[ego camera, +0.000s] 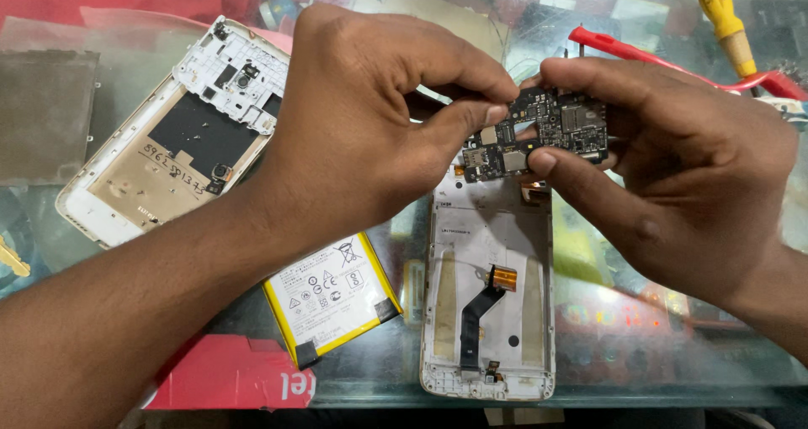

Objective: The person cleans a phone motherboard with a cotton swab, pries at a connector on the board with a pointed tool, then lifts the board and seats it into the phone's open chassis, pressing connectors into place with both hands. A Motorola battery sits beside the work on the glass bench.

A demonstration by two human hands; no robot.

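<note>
Your left hand point(353, 118) and right hand point(673, 160) both pinch the circuit board point(539, 130) above the phone frame point(488, 286).

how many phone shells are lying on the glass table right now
2: a white back shell at left, behind the left hand, and an open phone frame at centre, below the circuit board. Hands may hide others.

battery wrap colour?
White face with a yellow border and black end strips on the battery, lying on the glass table; head view.
</note>
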